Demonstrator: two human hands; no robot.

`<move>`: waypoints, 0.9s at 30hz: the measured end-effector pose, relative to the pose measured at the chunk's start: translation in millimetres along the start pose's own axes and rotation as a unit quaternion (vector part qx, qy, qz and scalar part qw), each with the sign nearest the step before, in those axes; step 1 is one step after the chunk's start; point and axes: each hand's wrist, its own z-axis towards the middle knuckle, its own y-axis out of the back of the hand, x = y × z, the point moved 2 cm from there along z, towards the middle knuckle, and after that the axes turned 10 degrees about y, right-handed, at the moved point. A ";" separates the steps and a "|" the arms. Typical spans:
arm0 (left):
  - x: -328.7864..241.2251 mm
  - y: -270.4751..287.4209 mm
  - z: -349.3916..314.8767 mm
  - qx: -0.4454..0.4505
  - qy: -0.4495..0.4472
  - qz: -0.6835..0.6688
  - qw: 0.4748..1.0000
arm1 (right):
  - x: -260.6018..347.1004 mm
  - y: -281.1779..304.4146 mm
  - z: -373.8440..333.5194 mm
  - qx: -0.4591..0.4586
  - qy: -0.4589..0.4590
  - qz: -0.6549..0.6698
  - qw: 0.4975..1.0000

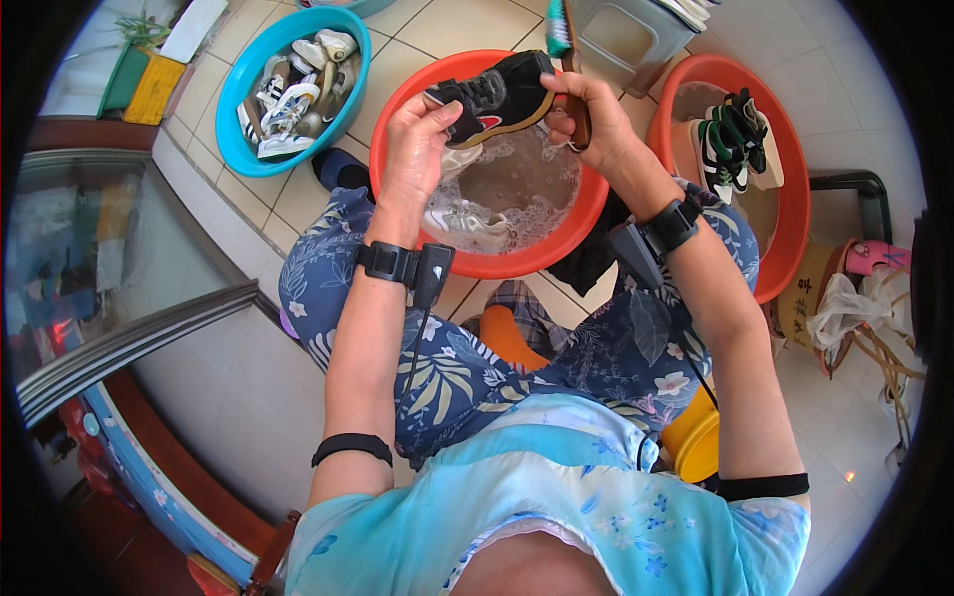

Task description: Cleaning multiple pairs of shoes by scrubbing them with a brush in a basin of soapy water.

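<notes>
A black shoe (502, 94) with a tan sole edge and a red-and-white mark is held up over the red basin (396, 104). My left hand (417, 144) is closed around its left end. My right hand (599, 117) grips a brush (576, 89) with a brown handle and green-and-white bristles pointing up. The right thumb and fingertips also touch the shoe's right end. Below, the basin holds cloudy, sudsy water (532, 179), with white shoes (472, 226) partly sunk at its left side.
At the upper left stands a blue basin (227, 119) full of white shoes (290, 104). A second red basin (793, 199) on the right holds green-and-black shoes (720, 149). Near it are a grey plastic stool (621, 40) and a plastic bag (860, 316). A yellow container (696, 442) sits beside my leg.
</notes>
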 end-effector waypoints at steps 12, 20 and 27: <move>2.8 4.0 -0.5 -0.037 0.015 -0.023 0.999 | -6.7 -2.0 -5.8 -0.036 -0.002 -0.098 0.995; 4.6 18.4 -0.5 -0.074 0.154 -0.003 0.985 | -2.3 -2.5 -10.1 -0.057 0.062 -0.197 0.977; 2.7 3.5 1.3 0.021 -0.054 0.006 0.998 | -5.8 15.1 3.6 -0.125 0.024 -0.118 0.985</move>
